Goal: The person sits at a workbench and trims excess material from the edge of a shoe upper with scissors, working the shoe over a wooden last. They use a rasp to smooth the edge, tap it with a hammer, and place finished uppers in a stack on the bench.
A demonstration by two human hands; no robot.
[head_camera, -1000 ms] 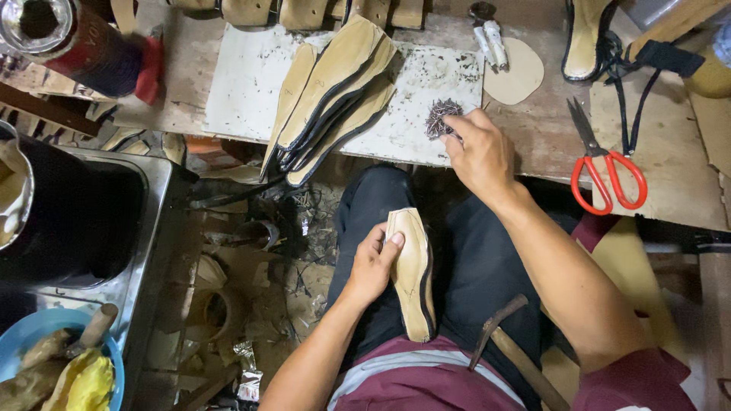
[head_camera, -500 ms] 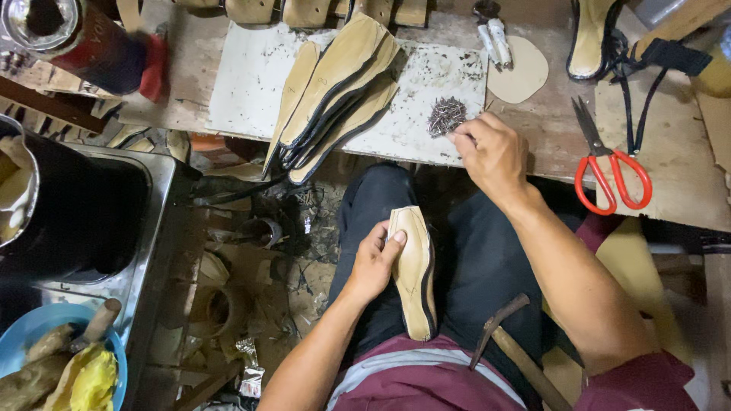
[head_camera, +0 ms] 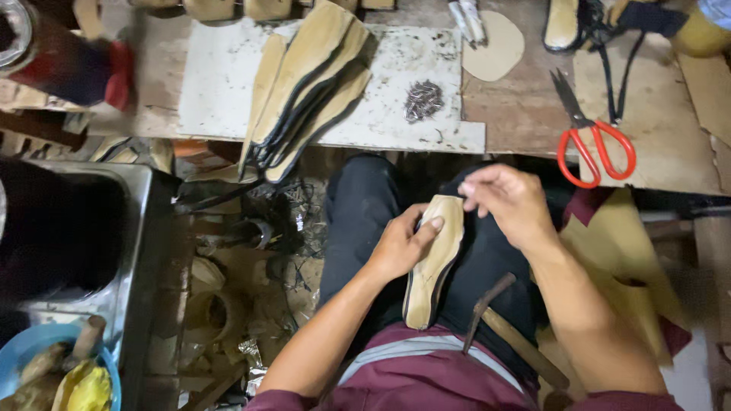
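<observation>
Steadying a sole (head_camera: 434, 262) on the lap.
Left hand (head_camera: 396, 247) is gripping it firm; right hand (head_camera: 510, 202), fingers pinched narrow, is hovering at its tip.

Sole stack (head_camera: 304, 84), nail pile (head_camera: 423, 100) and scissors (head_camera: 590, 137) crowd the bench (head_camera: 525, 114).

Your landmark: white board (head_camera: 213, 84) on workbench.

- Stack of tan insoles (head_camera: 304, 84) lies across board, toes toward far edge — heels overhang near edge.
- Small pile of dark nails (head_camera: 423, 99) on board's right part.
- Round tan leather piece (head_camera: 493, 47) just right of board.
- Red-handled scissors (head_camera: 590, 137) well right of board, on brown bench top, blades pointing away from you.
- Steel sink (head_camera: 145, 243) below board, to left.
- Blue bowl (head_camera: 42, 365) nearer you than sink — yellow item inside.
</observation>
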